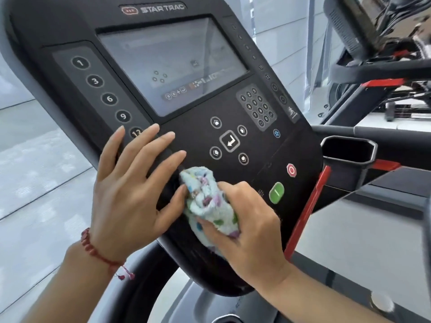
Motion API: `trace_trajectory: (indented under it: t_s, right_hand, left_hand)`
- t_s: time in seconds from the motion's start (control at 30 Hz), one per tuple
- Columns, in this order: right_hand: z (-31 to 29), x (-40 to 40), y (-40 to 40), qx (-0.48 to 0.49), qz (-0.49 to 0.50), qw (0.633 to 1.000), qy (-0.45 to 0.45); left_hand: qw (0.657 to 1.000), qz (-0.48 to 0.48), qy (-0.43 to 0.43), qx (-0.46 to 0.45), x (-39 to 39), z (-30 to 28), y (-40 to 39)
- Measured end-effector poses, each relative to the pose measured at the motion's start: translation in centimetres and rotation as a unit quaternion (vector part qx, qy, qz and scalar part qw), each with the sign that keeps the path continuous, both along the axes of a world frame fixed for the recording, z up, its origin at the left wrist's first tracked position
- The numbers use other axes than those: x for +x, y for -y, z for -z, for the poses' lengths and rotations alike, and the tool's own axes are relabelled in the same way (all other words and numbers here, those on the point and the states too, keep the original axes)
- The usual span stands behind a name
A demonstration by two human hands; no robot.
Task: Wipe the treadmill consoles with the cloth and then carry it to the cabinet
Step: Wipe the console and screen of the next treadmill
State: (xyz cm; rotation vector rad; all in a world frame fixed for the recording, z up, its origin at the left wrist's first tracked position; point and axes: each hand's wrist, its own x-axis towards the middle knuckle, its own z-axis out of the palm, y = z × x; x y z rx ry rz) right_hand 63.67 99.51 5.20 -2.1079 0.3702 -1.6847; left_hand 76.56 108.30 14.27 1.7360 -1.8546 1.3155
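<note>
A black treadmill console with a grey screen, number buttons and arrow keys fills the view, tilted to the right. My right hand is shut on a bunched pale blue cloth with coloured spots, pressing it against the console's lower part, left of the green button. My left hand lies flat on the console's lower left, fingers spread, its thumb touching the cloth. A red bead bracelet sits on the left wrist.
A red stop button sits above the green one. A red safety strap hangs at the console's right edge beside a black cup holder. Another treadmill stands at the right. Grey floor lies at the left.
</note>
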Motion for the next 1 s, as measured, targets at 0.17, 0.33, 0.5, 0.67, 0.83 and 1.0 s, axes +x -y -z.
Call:
trace_trajectory:
  t_s: [0.17, 0.33, 0.5, 0.67, 0.83, 1.0]
  right_hand:
    - [-0.2, -0.3, 2.9, -0.008, 0.017, 1.0, -0.022]
    - [-0.7, -1.2, 7.7, 0.173, 0.162, 0.971, 0.005]
    - [0.0, -0.7, 5.2, 0.224, 0.193, 0.955, 0.028]
    - [1.1, -0.9, 2.0, 0.243, 0.187, 0.951, 0.029]
    - [-0.6, -0.3, 5.1, 0.283, 0.193, 0.939, 0.033]
    - [-2.7, 0.1, 13.7, 0.339, 0.224, 0.913, 0.037]
  left_hand:
    - [1.0, 0.004, 0.012, 0.005, 0.1, 0.4, -0.5]
    - [1.0, 0.009, 0.016, -0.002, 0.3, 0.7, -0.7]
    - [1.0, 0.014, 0.013, -0.017, 0.3, 0.7, -0.5]
    - [1.0, 0.019, 0.012, -0.015, 0.3, 0.8, -0.5]
    - [1.0, 0.02, 0.016, -0.004, 0.4, 0.6, -0.6]
    - [1.0, 0.019, 0.015, -0.008, 0.2, 0.5, -0.4]
